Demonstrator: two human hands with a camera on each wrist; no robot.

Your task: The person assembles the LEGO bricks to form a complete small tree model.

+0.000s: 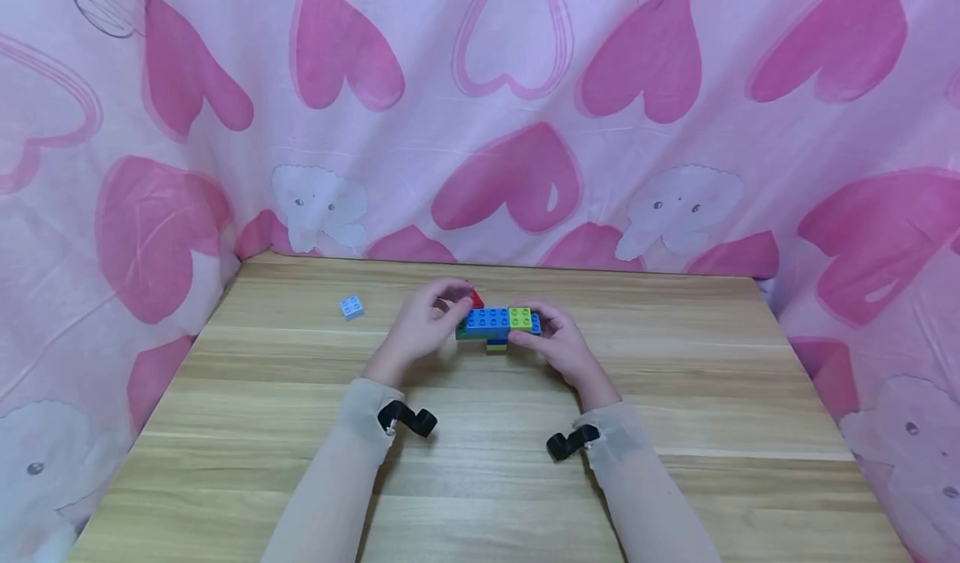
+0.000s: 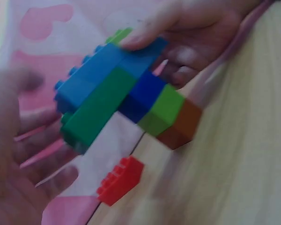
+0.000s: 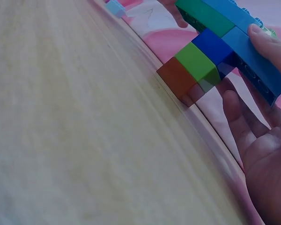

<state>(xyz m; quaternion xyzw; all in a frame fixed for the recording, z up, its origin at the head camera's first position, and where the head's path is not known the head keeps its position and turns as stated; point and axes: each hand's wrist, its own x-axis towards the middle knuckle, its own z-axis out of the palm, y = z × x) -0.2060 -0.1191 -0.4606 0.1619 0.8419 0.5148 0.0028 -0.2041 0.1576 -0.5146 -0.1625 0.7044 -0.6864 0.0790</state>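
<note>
A T-shaped build of toy building bricks (image 1: 487, 321) has blue and green bricks along its top, with a lime brick (image 1: 520, 318) on the right. Below its middle runs a column of dark blue, lime and brown bricks (image 2: 180, 124). My right hand (image 1: 564, 348) grips the build's right end, thumb on the near side. My left hand (image 1: 427, 317) is at the left end, its fingers spread in the left wrist view with the thumb apart; whether a fingertip touches is unclear. A red brick (image 2: 121, 180) lies on the table behind the build, partly hidden in the head view.
A light blue brick (image 1: 351, 307) lies on the wooden table (image 1: 480, 480), left of my left hand. Behind the table's far edge hangs a pink curtain (image 1: 420, 155) with hearts. Both wrists wear black camera mounts (image 1: 405, 418).
</note>
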